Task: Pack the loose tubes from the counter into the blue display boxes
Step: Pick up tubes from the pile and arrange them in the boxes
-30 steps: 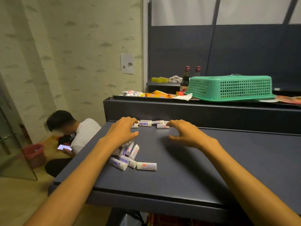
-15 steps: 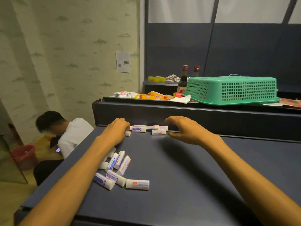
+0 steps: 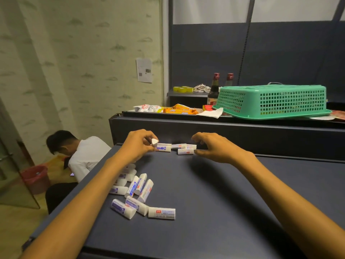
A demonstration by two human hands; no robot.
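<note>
The left hand [image 3: 138,144] is at the far edge of the dark counter [image 3: 214,202], and its grip is closed on one white tube [image 3: 154,142], which is pinched between the fingertips and lifted a little above the surface. The flat end of this tube points toward the camera. Just at 3 o'clock of it, a short row of tubes [image 3: 176,148] lies on the counter against the raised back wall, some four of them, lying flat with blue and red print.

The right hand [image 3: 214,146] is at the 3 o'clock end of that row. Its fingers are curled and spread, with the thumb low near the last tube [image 3: 185,151]; the grip holds nothing, and I cannot tell if the thumb touches the tube.

At 6 o'clock of the left hand, partly under the left forearm, there is a loose pile of tubes [image 3: 139,191], lying in different directions. One tube [image 3: 162,213] lies alone at the near side of the pile, crosswise.

On the higher shelf behind, at 1 o'clock, a green basket [image 3: 270,100] stands upside down, with two dark bottles [image 3: 214,88] and snack packets [image 3: 179,109] beside it. A person in a white shirt [image 3: 85,156] sits on the floor at 9 o'clock, near a red bucket [image 3: 35,178]
</note>
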